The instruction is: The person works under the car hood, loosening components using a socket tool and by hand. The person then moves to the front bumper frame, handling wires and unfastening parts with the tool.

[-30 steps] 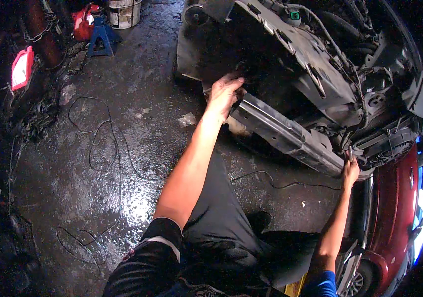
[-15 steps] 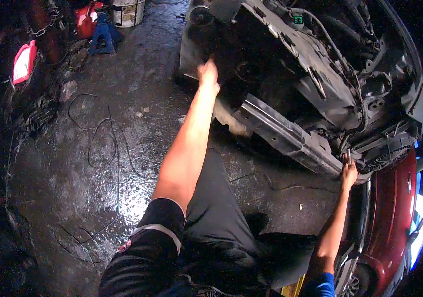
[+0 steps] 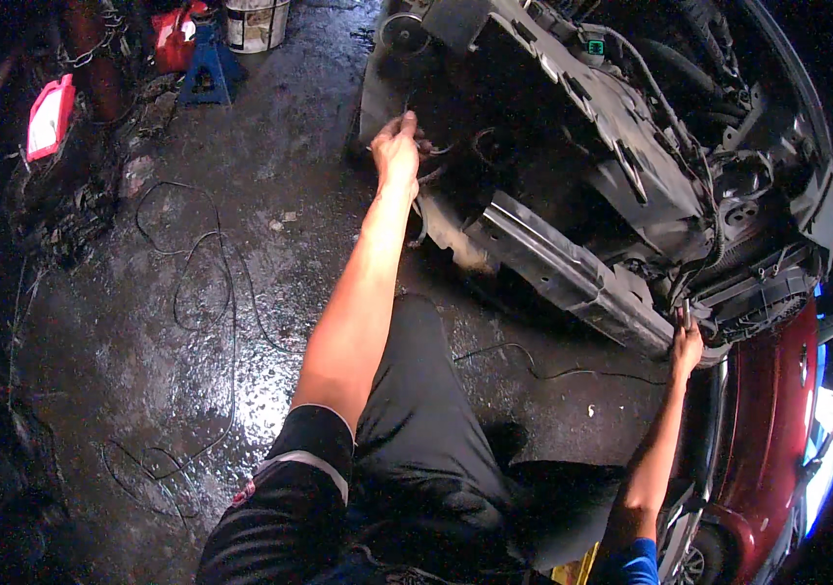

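My left hand point(image 3: 397, 153) is stretched forward beside the left edge of a dark, stripped vehicle front end point(image 3: 621, 146). Its fingers are bent together in front of a black panel point(image 3: 374, 107); anything between them is too dark to make out. At the right, my right hand point(image 3: 687, 348) is closed near the right end of a long grey metal beam point(image 3: 582, 278). A small, shiny metal piece point(image 3: 687, 314) sticks up by its fingertips, and I cannot tell whether the hand grips that or the part behind it. Cables and brackets crowd just above this hand.
A thin black cable point(image 3: 232, 322) loops over the wet, dark floor point(image 3: 280, 263) at left. Toward the back left are a blue jack stand point(image 3: 208, 73), a white bucket point(image 3: 257, 27) and a red container point(image 3: 175, 41). A red car point(image 3: 763, 419) stands at right.
My left hand has drawn slightly left and back toward me, and its fingers show more sharply. My right hand keeps its place by the beam's end.
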